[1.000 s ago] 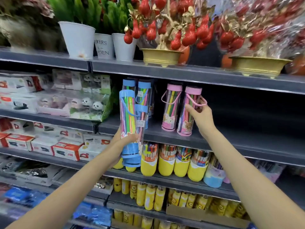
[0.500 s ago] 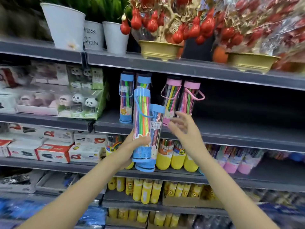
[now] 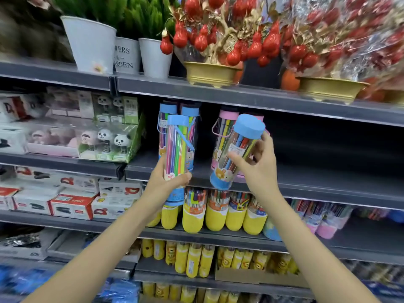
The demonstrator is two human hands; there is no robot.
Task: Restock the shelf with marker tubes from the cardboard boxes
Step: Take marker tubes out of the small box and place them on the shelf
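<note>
The left hand (image 3: 168, 182) is gripping a clear cylindrical blue-capped marker tube (image 3: 178, 158) upright before the grey metal shelf (image 3: 328, 182). The right hand (image 3: 258, 165) is clasping a second blue-capped tube (image 3: 235, 154), tilted, hiding the pink-capped tubes (image 3: 224, 130) behind; yellow-based marker tubs (image 3: 215, 213) are standing below.

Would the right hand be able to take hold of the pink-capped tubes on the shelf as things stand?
Probably not: the right hand already grips a blue-capped tube, which is in front of the pink-capped tubes. It must set that down first.
</note>
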